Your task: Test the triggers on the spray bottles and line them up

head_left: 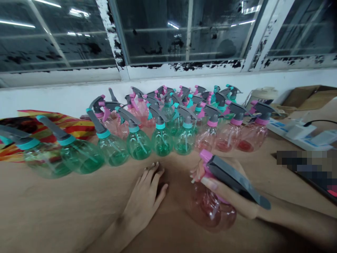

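Observation:
My right hand [229, 193] is wrapped round the neck of a pink spray bottle [210, 211] with a grey and pink trigger head. The bottle is tilted, and its clear pink body shows below my fingers. My left hand [144, 193] lies on the wooden table [79, 211], fingers spread and holding nothing. In front of both hands runs a row of spray bottles: green ones such as this green spray bottle [139, 146] at the left and middle, pink ones such as this pink spray bottle [228, 138] at the right.
Several more spray bottles crowd behind the front row, against the white wall [65, 95] under the windows. A red and yellow patterned bag [76, 128] lies at the left. At the right are a power strip [284, 131] with plugs, a cardboard box [310, 96] and a dark flat device [308, 179].

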`<state>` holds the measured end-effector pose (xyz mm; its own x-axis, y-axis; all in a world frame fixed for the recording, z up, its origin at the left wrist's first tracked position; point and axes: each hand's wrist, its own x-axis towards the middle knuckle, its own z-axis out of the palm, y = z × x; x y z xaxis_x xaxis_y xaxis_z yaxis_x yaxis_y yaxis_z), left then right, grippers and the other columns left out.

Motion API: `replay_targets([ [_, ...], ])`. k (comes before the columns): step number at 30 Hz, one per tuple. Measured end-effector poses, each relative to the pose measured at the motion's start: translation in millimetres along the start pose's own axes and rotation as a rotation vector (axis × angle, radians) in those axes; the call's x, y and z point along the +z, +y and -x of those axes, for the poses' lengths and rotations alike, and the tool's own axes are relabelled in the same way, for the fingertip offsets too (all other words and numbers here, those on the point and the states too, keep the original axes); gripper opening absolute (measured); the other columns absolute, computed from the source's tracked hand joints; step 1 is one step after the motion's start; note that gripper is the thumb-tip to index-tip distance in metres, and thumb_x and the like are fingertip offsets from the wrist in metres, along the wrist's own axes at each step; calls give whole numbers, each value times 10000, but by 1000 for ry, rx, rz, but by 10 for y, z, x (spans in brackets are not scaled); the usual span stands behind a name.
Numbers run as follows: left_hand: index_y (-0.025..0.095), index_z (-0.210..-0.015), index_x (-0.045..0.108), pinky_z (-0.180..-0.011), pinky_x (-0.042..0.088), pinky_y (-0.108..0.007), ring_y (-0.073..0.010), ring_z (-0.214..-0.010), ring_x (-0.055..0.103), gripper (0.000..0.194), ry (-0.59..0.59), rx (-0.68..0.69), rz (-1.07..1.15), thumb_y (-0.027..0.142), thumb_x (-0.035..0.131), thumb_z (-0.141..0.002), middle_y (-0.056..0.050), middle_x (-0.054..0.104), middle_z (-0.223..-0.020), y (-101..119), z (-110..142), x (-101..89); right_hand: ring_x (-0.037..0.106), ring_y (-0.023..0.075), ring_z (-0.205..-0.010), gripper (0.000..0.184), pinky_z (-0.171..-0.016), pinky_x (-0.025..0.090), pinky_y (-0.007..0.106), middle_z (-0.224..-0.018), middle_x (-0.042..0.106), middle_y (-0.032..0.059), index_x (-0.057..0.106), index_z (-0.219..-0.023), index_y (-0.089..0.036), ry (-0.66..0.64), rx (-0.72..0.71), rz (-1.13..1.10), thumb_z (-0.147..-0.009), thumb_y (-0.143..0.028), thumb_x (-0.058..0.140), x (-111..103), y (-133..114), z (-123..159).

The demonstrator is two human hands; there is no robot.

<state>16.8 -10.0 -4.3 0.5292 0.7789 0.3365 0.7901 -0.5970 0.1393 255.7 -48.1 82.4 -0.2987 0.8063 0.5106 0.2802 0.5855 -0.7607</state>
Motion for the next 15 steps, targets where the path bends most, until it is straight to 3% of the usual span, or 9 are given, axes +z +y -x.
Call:
replay_targets([
  [3, 166, -1278, 462, -1008, 382, -481, -286, -1253, 430, 371, 0, 0, 8, 334, 394, -954, -125, 458, -1374, -4, 4, -5, 636, 173, -710, 113, -671, 532, 322, -771, 639, -5, 604, -923, -263, 15, -29, 27, -812, -283, 599, 1, -16, -11],
  [9, 166, -1291, 448, -999, 387, -490, -295, -1265, 418, 384, -16, 1, 15, 351, 388, -959, -138, 451, -1374, -18, 15, -1, 625, 241, -1023, 296, -888, 533, 373, -1015, 667, 40, 609, -1120, -282, 22, 17, -5, -828, -328, 596, 7, -17, 31],
  [15, 188, -1292, 448, -1011, 375, -493, -294, -1272, 410, 375, 4, 18, 16, 348, 399, -957, -120, 452, -1377, -35, 22, 7, 638, 229, -974, 263, -831, 569, 345, -1022, 659, 49, 624, -1083, -283, 2, 55, -46, -823, -313, 595, 13, -30, 35],
])
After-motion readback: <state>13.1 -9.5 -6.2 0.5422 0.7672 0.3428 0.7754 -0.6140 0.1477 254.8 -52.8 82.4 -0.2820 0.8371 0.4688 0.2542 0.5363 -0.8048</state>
